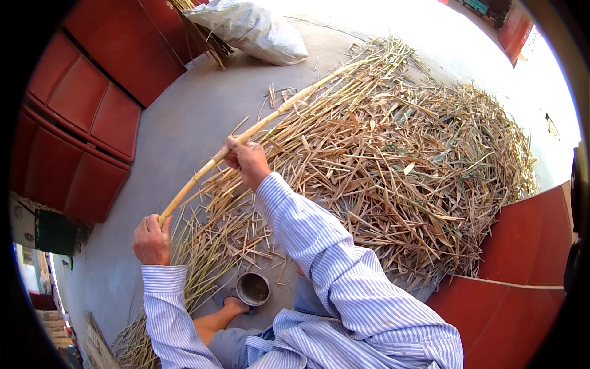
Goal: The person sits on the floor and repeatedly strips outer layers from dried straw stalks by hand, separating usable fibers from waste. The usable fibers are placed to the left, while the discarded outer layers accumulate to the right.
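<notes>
A long, pale yellow stalk (295, 101), like a cane or reed, slants from lower left to upper right above the floor. My left hand (152, 241) is closed round its near, thick end. Further up, my right hand (248, 161) grips the same stalk, thumb on top and fingers bent about it. Both sleeves are blue-and-white striped. Under and beside the stalk lie many thin straw-coloured stems (215, 237), running roughly the same way. A broad heap of dry leaves and stalk bits (393, 160) spreads to the right of my hands.
A small round pot (253, 289) stands on the grey floor (166, 138) by my foot (232, 307). Red cabinets (86, 98) line the left side. A stuffed white sack (255, 31) sits at the back. Red panels (504, 320) stand at the lower right.
</notes>
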`<state>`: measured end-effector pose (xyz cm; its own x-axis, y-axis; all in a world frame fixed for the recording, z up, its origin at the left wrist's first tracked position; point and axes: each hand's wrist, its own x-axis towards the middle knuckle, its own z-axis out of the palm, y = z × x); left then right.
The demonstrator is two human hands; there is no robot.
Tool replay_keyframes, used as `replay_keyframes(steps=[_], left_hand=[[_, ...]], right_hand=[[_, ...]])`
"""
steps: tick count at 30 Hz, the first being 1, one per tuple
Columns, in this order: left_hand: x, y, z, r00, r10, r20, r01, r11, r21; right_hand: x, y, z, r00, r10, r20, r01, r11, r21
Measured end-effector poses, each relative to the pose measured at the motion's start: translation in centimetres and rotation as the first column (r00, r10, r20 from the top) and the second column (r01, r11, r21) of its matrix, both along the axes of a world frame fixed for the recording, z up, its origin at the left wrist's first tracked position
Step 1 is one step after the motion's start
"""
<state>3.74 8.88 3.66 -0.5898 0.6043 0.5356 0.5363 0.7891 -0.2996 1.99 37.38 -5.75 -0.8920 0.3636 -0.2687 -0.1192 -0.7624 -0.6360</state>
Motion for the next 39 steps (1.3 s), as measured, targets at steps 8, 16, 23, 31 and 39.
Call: replay_keyframes(steps=[8, 16, 23, 31, 39], left_hand=[[1.7, -4.5, 6.0, 0.984, 0.174, -0.025, -0.176, 0.972, -0.157], [-0.4, -0.3, 2.3, 0.986, -0.023, 0.166, 0.015, 0.999, 0.052], [-0.2, -4.7, 5.9, 0.953, 0.042, 0.3, -0.075, 0.992, 0.1], [1.0, -1.6, 3.9, 0.989, -0.044, 0.139, 0.016, 0.981, 0.195], [-3.9, -6.6, 7.9, 0.48, 0.022, 0.877, -0.38, 0.906, 0.185]], right_hand=[[-0.2, -0.5, 0.6, 0.988, 0.136, -0.07, -0.146, 0.975, -0.168], [0.0, -3.0, 0.1, 0.975, 0.219, -0.035, -0.222, 0.967, -0.127], [-0.2, 4.5, -2.9, 1.0, 0.01, 0.026, -0.004, 0.972, -0.233], [0.0, -0.6, -0.2, 0.956, 0.291, -0.029, -0.291, 0.957, -0.006], [-1.0, 0.1, 0.2, 0.951, 0.252, -0.179, -0.265, 0.963, -0.05]])
